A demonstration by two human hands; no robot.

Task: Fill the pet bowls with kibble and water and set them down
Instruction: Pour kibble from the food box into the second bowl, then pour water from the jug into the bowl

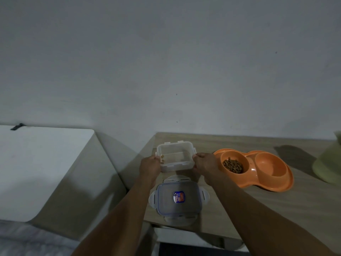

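Note:
A clear plastic container (176, 156) sits near the left back of the wooden table (276, 196), with a few kibble pieces left at its left wall. My left hand (149, 166) grips its left side and my right hand (204, 163) grips its right side. Its lid (178, 200), clear with a blue seal and a label, lies flat in front of it. To the right stands an orange double pet bowl (265, 174): brown kibble (232, 165) fills the left cup, and the right cup looks empty.
A pale green vessel (330, 163) stands at the table's far right, cut off by the frame edge. A white cabinet or appliance (44, 163) sits left of the table across a gap. The grey wall runs right behind the table.

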